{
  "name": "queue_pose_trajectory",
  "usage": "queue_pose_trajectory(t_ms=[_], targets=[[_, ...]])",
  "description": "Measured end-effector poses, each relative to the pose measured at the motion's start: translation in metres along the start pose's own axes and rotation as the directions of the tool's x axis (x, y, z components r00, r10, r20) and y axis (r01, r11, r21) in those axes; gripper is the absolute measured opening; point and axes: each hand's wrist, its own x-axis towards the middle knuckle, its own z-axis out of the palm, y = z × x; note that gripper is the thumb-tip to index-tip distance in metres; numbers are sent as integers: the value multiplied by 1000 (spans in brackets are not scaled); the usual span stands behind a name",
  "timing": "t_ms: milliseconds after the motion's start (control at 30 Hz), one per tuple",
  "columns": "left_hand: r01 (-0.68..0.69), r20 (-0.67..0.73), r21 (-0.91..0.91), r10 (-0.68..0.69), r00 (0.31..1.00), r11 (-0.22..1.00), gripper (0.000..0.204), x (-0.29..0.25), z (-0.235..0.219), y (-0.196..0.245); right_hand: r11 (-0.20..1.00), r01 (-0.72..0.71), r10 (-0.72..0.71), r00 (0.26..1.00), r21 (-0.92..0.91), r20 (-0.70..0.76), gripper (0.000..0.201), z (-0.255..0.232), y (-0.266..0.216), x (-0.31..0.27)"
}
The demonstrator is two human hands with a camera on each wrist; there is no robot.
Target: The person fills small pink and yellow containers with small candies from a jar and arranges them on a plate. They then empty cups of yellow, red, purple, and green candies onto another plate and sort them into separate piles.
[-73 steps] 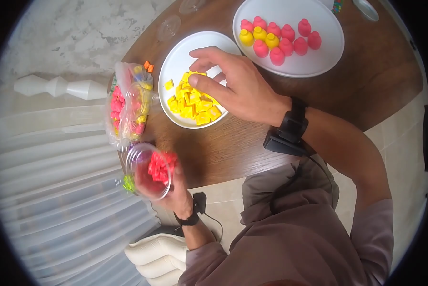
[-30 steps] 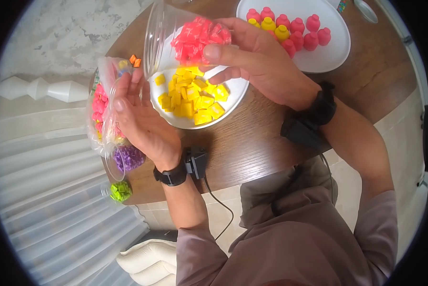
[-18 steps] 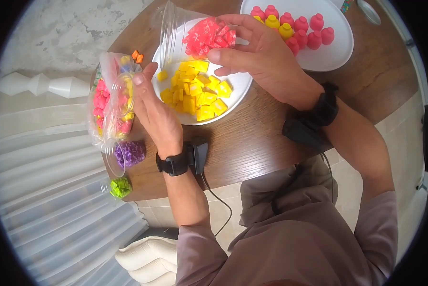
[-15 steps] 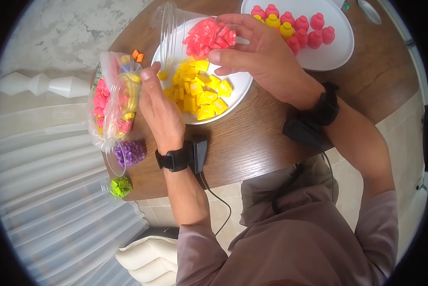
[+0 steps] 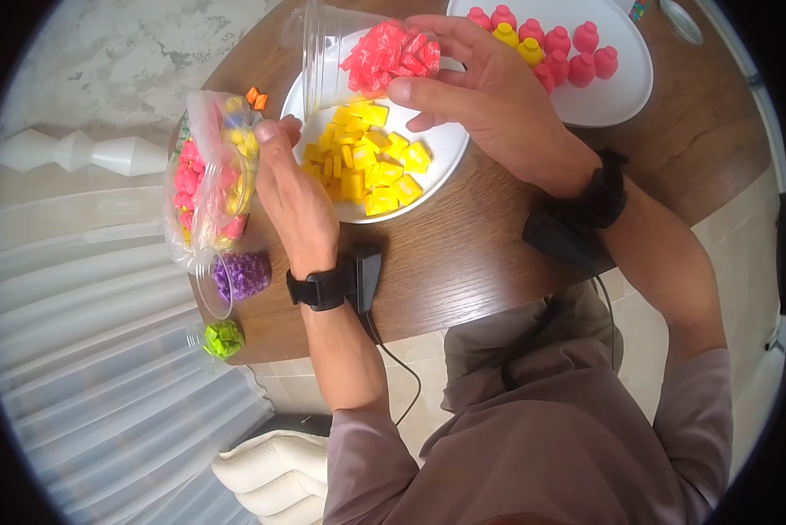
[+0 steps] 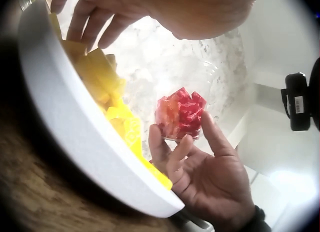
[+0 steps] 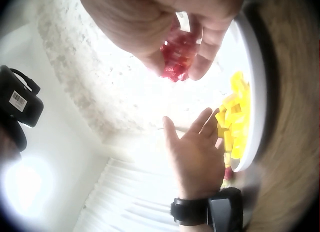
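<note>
At the far left edge of the brown counter [image 5: 463, 254] sits a small cup of green pieces [image 5: 222, 339], and just above it a clear cup of purple pieces [image 5: 240, 276]. Next to them lies a clear plastic bag [image 5: 207, 175] stuffed with pink and yellow pieces, with two orange bits [image 5: 255, 98] beside its top. The left hand [image 5: 298, 203] rests against the near rim of the white plate [image 5: 436, 162], between the bag and the plate, its fingers [image 5: 270, 140] straight and together, holding nothing. The plate carries a heap of yellow blocks [image 5: 366, 166]. Above the plate the right hand [image 5: 489, 96] holds a clear plastic cup [image 5: 340, 48] tipped on its side, mouth toward the left, thumb and fingers curled around its base; the red pieces [image 5: 393, 57] are bunched inside it at the closed end, over the plate's far side. Further right, a second white plate [image 5: 620, 96] holds a cluster of pink and yellow bottle-shaped figures [image 5: 550, 52].
</note>
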Motion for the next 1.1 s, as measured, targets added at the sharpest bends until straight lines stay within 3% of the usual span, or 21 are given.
queue_pose_trajectory(t_ms=[67, 233, 267, 333, 500, 567, 600, 667, 767, 867, 1100], targets=[[-19, -34, -35, 18, 999, 999, 86, 5, -1, -13, 998, 65, -65, 998, 18, 11, 70, 1, 5, 0], [-26, -7, -417, 25, 1000, 909, 80, 9, 2, -24, 999, 25, -24, 999, -31, 25, 64, 2, 3, -4], [-24, -6, -417, 24, 1000, 909, 80, 7, 2, -19, 998, 2, 0, 999, -59, 47, 63, 1, 3, -5], [-132, 55, -433, 172, 984, 892, 68, 0, 2, 0, 995, 15, -10, 998, -99, 55, 62, 0, 5, -6], [-115, 13, -307, 125, 992, 945, 49, -9, 4, 13, 997, 28, -26, 999, -69, 19, 55, 2, 9, -8], [-110, -11, -294, 111, 994, 950, 39, -8, 5, 11, 971, 46, -35, 998, -234, 52, 55, 0, 10, -9], [-66, 5, -292, 71, 997, 954, 37, -7, 5, 8, 971, 43, -32, 998, -234, 52, 55, -1, 12, -9], [-21, 19, -288, 28, 999, 957, 35, -7, 5, 6, 906, 161, -118, 984, -391, 132, 57, -3, 15, -9], [13, 24, -246, -8, 1000, 969, 33, -7, 6, 6, 872, 199, -117, 972, -446, 205, 58, -3, 9, -10], [-20, -14, -262, 17, 1000, 965, 31, -3, 4, 3, 873, 269, -183, 954, -407, 237, 59, -2, 13, -10], [-26, -85, -142, 14, 996, 990, 26, 2, -3, -7, 946, 202, -130, 952, -253, 276, 59, 1, 12, -14]])
